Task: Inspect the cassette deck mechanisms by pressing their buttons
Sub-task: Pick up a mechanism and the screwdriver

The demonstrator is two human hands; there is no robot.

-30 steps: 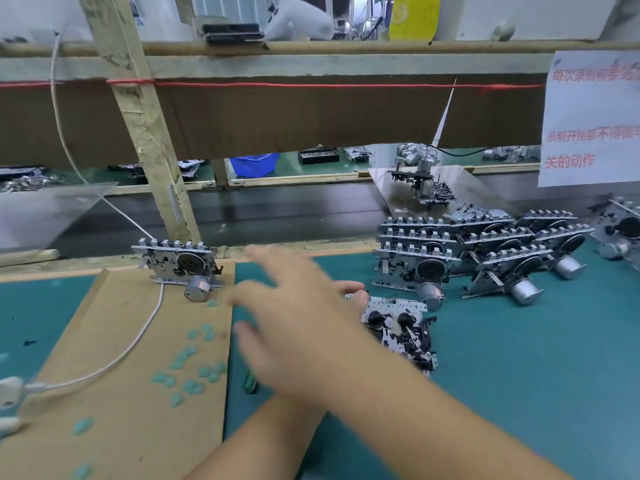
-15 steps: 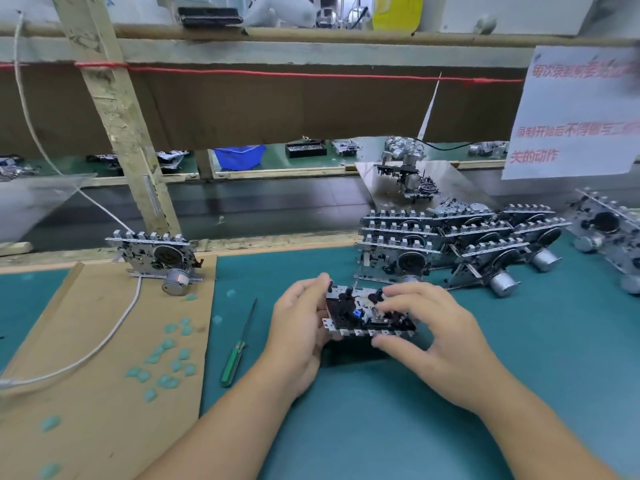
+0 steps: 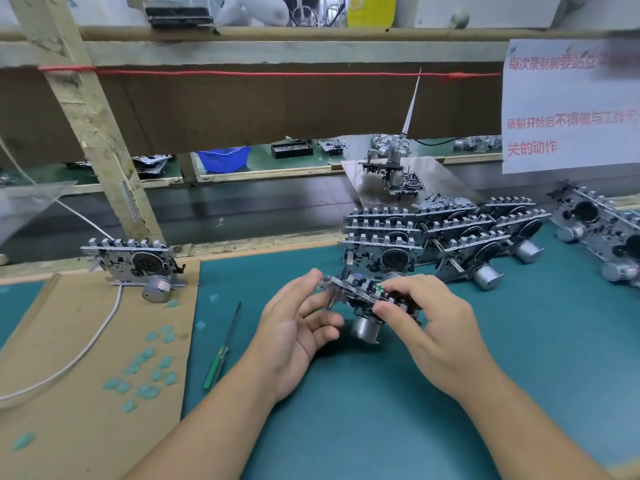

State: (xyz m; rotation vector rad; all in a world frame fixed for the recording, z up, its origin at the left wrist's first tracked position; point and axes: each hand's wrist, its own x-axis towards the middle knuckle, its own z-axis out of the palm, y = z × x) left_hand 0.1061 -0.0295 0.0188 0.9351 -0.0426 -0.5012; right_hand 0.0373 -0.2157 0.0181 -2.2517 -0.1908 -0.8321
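A deck mechanism (image 3: 363, 296) is held tilted above the tabletop (image 3: 450, 393). Its left end is pinched by the left hand (image 3: 294, 337), palm up. Its button edge is gripped by the curled right hand (image 3: 433, 323).

The work surface is a teal mat (image 3: 519, 393) covering the bench, with a brown cardboard sheet (image 3: 69, 393) laid over its left portion. A wooden rail (image 3: 259, 242) borders the far edge of the bench. A slanted wooden post (image 3: 90, 126) rises at left to a horizontal wooden beam (image 3: 277, 51). A cardboard panel (image 3: 277, 105) hangs below the beam, crossed by a red string (image 3: 277, 74). A white paper notice (image 3: 568, 105) with red characters hangs at right. A second green bench (image 3: 294, 161) lies beyond, holding a blue bin (image 3: 224, 158).
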